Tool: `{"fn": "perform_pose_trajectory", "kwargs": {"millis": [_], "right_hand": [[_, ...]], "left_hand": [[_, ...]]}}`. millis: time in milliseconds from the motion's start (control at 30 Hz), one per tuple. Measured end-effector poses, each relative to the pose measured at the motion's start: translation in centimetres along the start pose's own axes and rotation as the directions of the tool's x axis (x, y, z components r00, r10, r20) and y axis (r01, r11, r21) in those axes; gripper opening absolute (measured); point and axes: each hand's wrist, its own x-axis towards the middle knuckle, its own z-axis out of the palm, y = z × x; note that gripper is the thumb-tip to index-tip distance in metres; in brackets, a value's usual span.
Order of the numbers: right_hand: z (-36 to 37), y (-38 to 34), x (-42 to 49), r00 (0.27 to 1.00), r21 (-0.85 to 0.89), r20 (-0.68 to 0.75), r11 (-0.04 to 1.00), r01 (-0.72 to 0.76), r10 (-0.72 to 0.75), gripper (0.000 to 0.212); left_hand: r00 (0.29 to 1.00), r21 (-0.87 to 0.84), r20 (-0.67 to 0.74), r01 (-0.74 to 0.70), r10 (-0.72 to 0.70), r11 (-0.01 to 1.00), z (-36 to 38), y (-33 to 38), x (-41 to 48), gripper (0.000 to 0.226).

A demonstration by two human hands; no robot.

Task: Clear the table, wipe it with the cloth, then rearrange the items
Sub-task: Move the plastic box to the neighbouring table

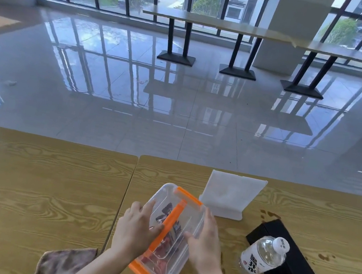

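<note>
A clear plastic box [188, 232] with an orange handle and orange clips, holding dark and red packets, is over the near middle of the wooden table [38, 180]. My left hand [137, 229] grips its left side and my right hand [203, 244] grips its right side. A mottled brown cloth [65, 263] lies at the table's near edge, left of my left forearm. To the right stand a water bottle [263, 256] and a long black box [291, 270]. Behind the clear box stands a white napkin holder [229, 196].
Dark brown spots [268, 214] mark the tabletop right of the napkin holder and near the right edge. A seam [127, 190] divides two joined tabletops. Beyond lie a glossy tiled floor [180, 103] and long tables [217, 23] by the windows.
</note>
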Motion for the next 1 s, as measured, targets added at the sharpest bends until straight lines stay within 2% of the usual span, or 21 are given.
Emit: {"fn": "perform_pose_trajectory", "kwargs": {"millis": [300,533,1000], "right_hand": [[6.0,-6.3,2.1,0.972,-0.016,0.149,0.982,0.187,-0.183,0.087],[11.8,-11.3,3.4,0.921,-0.024,0.267,0.954,0.300,-0.283,0.087],[23.9,-19.8,4.1,0.867,-0.025,0.399,0.941,0.336,-0.299,0.082]], "left_hand": [[0.972,-0.022,-0.194,0.133,-0.135,0.991,-4.5,-5.8,0.2,0.069],[0.929,-0.030,-0.259,0.268,-0.266,0.963,-8.1,-11.1,1.1,0.071],[0.838,-0.034,-0.326,0.453,-0.439,0.891,-13.7,-22.6,3.4,0.070]]}}
